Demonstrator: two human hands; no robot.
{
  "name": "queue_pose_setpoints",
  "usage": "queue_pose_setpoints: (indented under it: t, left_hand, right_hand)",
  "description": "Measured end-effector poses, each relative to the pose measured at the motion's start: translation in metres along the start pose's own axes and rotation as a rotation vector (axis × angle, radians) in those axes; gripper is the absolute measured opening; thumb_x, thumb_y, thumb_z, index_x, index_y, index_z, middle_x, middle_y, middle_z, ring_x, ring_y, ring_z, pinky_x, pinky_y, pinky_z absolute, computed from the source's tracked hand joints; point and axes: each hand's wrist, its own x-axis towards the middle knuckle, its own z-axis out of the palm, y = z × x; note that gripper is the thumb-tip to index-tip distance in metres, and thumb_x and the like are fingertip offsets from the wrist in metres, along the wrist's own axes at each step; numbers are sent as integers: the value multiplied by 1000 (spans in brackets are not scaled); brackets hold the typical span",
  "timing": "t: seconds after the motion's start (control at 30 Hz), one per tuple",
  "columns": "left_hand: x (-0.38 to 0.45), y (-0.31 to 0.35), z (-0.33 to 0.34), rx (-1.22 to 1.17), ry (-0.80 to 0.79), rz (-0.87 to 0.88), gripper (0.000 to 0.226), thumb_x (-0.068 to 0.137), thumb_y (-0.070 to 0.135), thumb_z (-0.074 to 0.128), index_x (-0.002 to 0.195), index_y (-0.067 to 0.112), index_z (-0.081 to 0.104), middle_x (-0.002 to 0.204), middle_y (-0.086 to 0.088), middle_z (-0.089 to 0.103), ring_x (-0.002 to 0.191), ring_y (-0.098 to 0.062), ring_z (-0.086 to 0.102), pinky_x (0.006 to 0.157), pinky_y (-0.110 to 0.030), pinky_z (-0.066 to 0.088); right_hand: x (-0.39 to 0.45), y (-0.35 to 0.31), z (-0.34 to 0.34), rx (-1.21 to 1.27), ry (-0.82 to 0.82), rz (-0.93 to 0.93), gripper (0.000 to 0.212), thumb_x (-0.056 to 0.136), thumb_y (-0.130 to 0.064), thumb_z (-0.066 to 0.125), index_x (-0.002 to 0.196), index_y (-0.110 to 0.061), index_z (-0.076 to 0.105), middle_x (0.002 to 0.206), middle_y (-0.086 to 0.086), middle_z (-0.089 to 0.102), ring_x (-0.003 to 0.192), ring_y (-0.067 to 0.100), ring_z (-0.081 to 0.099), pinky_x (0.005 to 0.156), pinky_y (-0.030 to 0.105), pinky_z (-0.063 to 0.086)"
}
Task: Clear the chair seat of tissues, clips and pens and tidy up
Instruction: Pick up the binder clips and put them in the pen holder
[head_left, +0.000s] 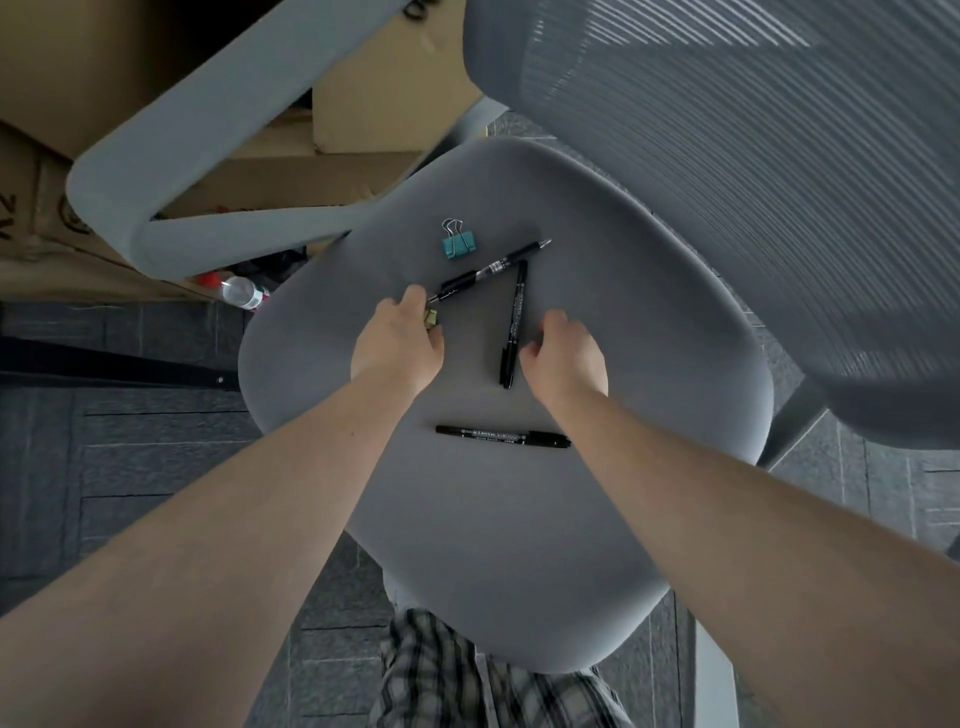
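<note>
The grey chair seat (519, 519) fills the middle of the view, its mesh backrest (727, 156) up at one to two o'clock and a grey armrest (218, 156) at ten o'clock, with cardboard boxes (363, 104) behind it. Both bare forearms reach in from the bottom corners. The left hand (397, 345) sits just left of centre, fingers curled around a small yellowish clip (431, 318) – only a corner of it shows. The right hand (563, 358) hovers at about three o'clock of it, fingers loosely bent and holding nothing. Between the hands lies an upright black marker (514, 325); a black gel pen (488, 270) slants from the left fingertips toward one o'clock. A second black marker (503, 436) lies crosswise at six o'clock, below the hands. A teal binder clip (458, 243) rests at twelve o'clock – apart from the pens
</note>
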Motion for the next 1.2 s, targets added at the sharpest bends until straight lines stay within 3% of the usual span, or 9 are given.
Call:
queue_pose_setpoints:
  t: [0.23, 0.37, 0.53, 0.67, 0.73, 0.83, 0.97, 1.1, 1.2]
  left_hand:
    - [1, -5, -8, -165, 8, -74, 24, 85, 18, 50, 103, 6, 41, 95, -15, 57, 82, -37, 54, 65, -38, 43]
    - [-1, -17, -15, -195, 48, -79, 19, 84, 17, 52, 95, 9, 38, 86, -10, 52, 75, -34, 49, 62, -35, 37]
    - [-4, -34, -25, -198, 88, -51, 20, 86, 19, 54, 92, 13, 36, 83, -8, 50, 73, -29, 49, 60, -34, 36]
    - [-5, -49, -29, -196, 117, -52, 21, 86, 19, 56, 91, 13, 36, 83, -10, 52, 71, -30, 50, 58, -35, 35]
    - [-7, -55, -30, -193, 131, -48, 21, 86, 20, 56, 91, 13, 36, 84, -10, 52, 71, -30, 50, 57, -33, 33]
    - [-10, -63, -30, -188, 126, -46, 20, 87, 20, 55, 96, 10, 41, 85, -9, 51, 70, -29, 50, 55, -32, 33]
    - [-14, -69, -32, -184, 122, -40, 22, 87, 21, 55, 100, 9, 43, 87, -9, 53, 72, -29, 52, 57, -33, 36]
    - [-21, -73, -43, -146, 104, -9, 21, 87, 21, 55, 99, 11, 42, 84, -7, 52, 69, -28, 51, 54, -30, 34]
    - [-31, -74, -60, -120, 82, 15, 20, 87, 20, 56, 99, 11, 42, 83, -3, 52, 69, -24, 49, 49, -29, 31]
  right_hand:
    - [17, -27, -17, 180, 219, -35, 31, 101, -22, 41, 102, 2, 62, 105, 19, 59, 92, 35, 56, 67, 32, 34]
    - [42, -62, -22, 233, 186, -94, 28, 95, -31, 56, 89, -4, 62, 90, 7, 51, 77, 21, 47, 65, 26, 30]
    - [59, -99, -19, 186, 119, -158, 27, 90, -32, 64, 78, -14, 48, 94, 6, 47, 76, 21, 44, 66, 29, 31]
    - [65, -114, -11, 67, 31, -166, 35, 89, -29, 66, 111, -5, 55, 119, 14, 52, 92, 30, 57, 73, 33, 40]
    - [67, -116, -9, 11, 45, -148, 35, 91, -24, 62, 118, -5, 51, 126, 16, 49, 106, 33, 59, 79, 35, 44]
    - [69, -118, -9, -19, 80, -123, 30, 93, -19, 57, 119, -8, 49, 127, 15, 48, 107, 34, 59, 73, 33, 39]
    - [64, -117, -5, -30, 80, -135, 25, 93, -15, 54, 117, -6, 50, 126, 17, 48, 104, 36, 59, 71, 33, 37]
    - [45, -115, -8, -57, 51, -169, 26, 93, -18, 54, 115, -4, 51, 125, 19, 46, 101, 38, 58, 76, 37, 45]
    - [23, -112, -16, -38, 4, -239, 12, 88, -17, 57, 94, -7, 53, 113, 20, 52, 87, 37, 59, 67, 36, 42]
